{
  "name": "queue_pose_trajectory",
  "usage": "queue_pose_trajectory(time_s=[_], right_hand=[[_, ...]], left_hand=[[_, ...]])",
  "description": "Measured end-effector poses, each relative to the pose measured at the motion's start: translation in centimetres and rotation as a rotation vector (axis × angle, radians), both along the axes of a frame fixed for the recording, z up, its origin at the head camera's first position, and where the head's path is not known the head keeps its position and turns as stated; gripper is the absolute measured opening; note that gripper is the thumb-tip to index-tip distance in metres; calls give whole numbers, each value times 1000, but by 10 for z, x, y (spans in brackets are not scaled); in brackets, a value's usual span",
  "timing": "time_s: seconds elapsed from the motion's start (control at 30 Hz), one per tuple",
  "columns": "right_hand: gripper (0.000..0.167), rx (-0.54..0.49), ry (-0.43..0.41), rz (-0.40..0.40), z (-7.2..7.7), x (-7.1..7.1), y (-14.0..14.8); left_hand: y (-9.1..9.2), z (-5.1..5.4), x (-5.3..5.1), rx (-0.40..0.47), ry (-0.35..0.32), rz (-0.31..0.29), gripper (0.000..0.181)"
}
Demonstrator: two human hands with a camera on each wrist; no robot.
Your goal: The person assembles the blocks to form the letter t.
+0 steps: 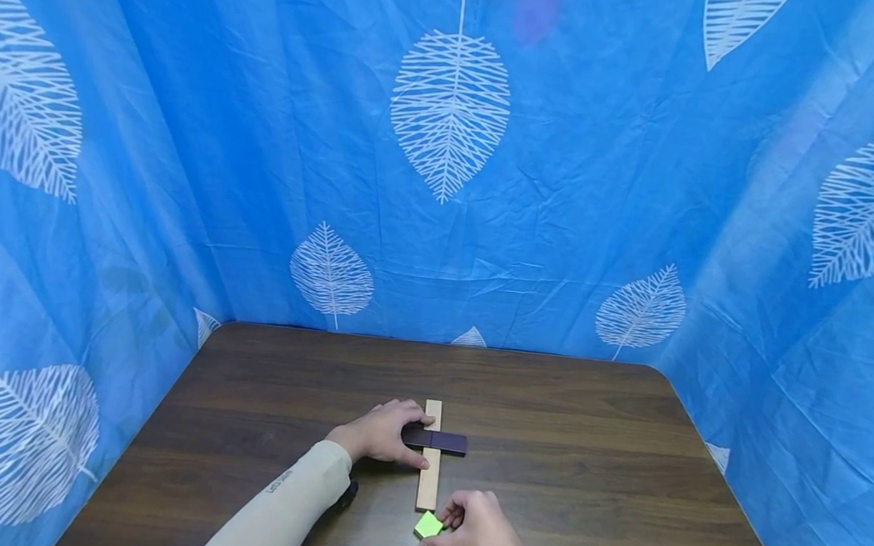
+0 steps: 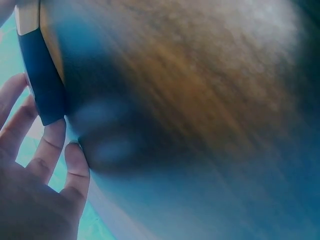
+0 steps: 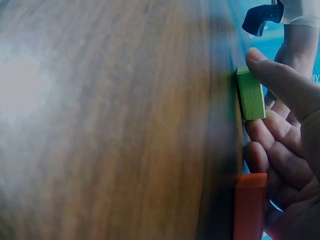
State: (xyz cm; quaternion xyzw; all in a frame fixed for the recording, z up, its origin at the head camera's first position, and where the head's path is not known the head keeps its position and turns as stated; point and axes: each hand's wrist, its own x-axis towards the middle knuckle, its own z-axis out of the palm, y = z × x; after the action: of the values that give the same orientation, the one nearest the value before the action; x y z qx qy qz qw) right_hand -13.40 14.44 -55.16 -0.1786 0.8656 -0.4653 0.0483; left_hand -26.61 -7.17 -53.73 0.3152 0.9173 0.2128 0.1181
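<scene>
Light wooden blocks point(image 1: 427, 488) and dark blocks point(image 1: 449, 444) lie in a cross on the table, with a seam between the dark ones. My left hand point(image 1: 378, 432) spreads its fingers around the left dark block, thumb and forefinger touching the light wood on either side. In the left wrist view, fingers touch the end of the dark block point(image 2: 44, 75). At the near end of the cross, my right hand point(image 1: 484, 533) pinches a bright green block point(image 1: 428, 525) between thumb and fingers. An orange block point(image 3: 250, 207) shows below the green block point(image 3: 251, 95) in the right wrist view.
The brown wood-grain table point(image 1: 583, 457) has rounded far corners. A blue curtain point(image 1: 560, 230) with white leaf prints hangs around its back and sides. A dark strap piece point(image 1: 349, 493) sits under the left sleeve point(image 1: 280, 497).
</scene>
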Motion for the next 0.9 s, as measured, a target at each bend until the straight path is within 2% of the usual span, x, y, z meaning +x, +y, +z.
queue_pose_trajectory(time_s=[0.47,0.67,0.77,0.9], right_hand=[[38,96,19,-48,2,4,-5],[40,64,51,-26,3,3,-3],[42,67,100,-22,5,2,0],[50,156,211,-46,11,4,10]], left_hand=[[0,0,0,-1,-4,4,75],[-1,0,1,1,-11,9,74],[0,0,1,0,-13,6,74],[0,1,2,4,-11,-1,74]])
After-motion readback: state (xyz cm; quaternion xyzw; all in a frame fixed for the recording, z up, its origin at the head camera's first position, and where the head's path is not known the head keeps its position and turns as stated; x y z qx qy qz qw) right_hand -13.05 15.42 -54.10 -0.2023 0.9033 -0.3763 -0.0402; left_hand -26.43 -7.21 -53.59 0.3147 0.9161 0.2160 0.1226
